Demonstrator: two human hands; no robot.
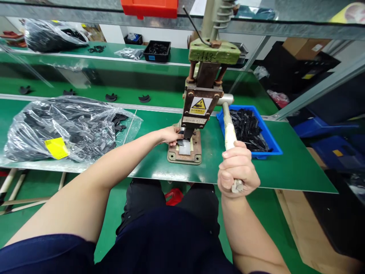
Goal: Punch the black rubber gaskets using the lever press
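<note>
A hand-lever press (203,82) stands on the green bench in front of me. My right hand (238,167) is wrapped round its pale lever handle (229,131), which points down toward me on the right. At the press's base plate (196,146), my left hand (172,136) pinches a small curved black plastic part (180,142). That part sits under or right beside the ram's lower end, and the fingers partly hide it. Whether the ram touches it I cannot tell.
Left of the press lies a clear plastic bag (71,125) full of black parts. A blue bin (273,148) of black pieces stands at the right. Several curved parts (144,98) line the conveyor strip behind. A metal shelf (159,21) crosses overhead.
</note>
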